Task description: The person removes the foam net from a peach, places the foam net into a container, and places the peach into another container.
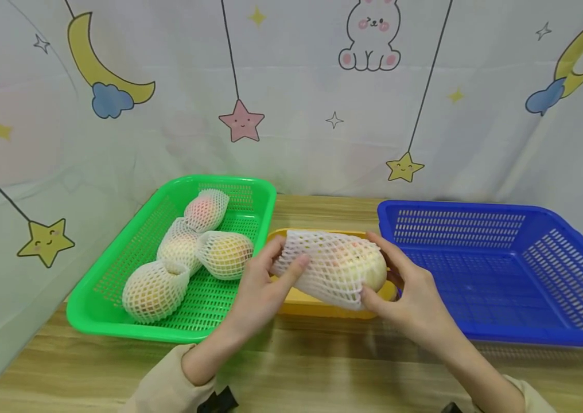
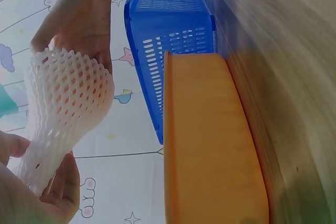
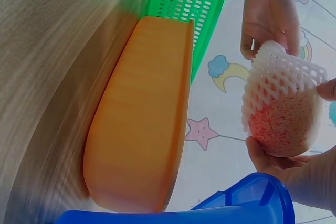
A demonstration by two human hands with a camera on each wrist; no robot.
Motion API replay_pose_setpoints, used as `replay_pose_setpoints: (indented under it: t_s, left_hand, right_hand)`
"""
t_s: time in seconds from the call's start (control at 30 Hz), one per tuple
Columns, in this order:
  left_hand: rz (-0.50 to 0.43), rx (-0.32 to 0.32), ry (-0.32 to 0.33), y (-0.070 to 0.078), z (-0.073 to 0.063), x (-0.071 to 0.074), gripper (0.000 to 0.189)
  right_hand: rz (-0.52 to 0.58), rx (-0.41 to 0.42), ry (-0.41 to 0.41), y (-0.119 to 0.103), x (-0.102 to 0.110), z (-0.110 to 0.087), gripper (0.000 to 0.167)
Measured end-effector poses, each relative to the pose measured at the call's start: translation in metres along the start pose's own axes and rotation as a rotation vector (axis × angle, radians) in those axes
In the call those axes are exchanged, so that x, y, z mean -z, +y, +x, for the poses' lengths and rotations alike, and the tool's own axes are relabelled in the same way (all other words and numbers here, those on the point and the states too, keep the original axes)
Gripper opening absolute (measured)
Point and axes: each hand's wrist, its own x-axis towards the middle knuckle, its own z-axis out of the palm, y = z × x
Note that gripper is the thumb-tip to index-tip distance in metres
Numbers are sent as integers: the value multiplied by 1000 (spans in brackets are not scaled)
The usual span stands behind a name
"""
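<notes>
A peach-like fruit, pale yellow with red speckles, sits partly inside a white foam net sleeve. Its bare rounded end shows at the right and in the right wrist view. My left hand pinches the loose, narrow end of the sleeve between thumb and fingers. At the other end my right hand holds the fruit, with the thumb at the sleeve's lower edge and the fingers around the far side. Both hands keep it raised above an orange basin, whose inside is mostly hidden.
On the left stands a green basket with several net-wrapped fruits. A blue basket stands on the right. All rest on a wooden table, with a printed curtain behind.
</notes>
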Motion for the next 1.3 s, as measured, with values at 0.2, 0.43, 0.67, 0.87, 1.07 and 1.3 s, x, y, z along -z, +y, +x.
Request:
replay_pose_setpoints:
  t_s: [0.2,0.43,0.67,0.87,1.07,1.3]
  left_hand:
    - [-13,5,-7,2,2,3,21]
    - [-38,24,-20,2,3,5,18]
    - [-68,13,-16,1,4,6,20]
    - [-67,11,-5,2,4,7,19]
    - [-71,2,13,1,6,8,16]
    - [5,13,48,1,6,10,16]
  right_hand:
    - [7,-21,-2,3,2,1,74]
    - [-16,-45,-4,4,4,0,74]
    - [-46,-33,12,3,6,0,73]
    - [-41,-17,19,3,9,2,69]
    - [-45,9,36,3,12,3,64]
    - [-58,9,33,3,15,5,63]
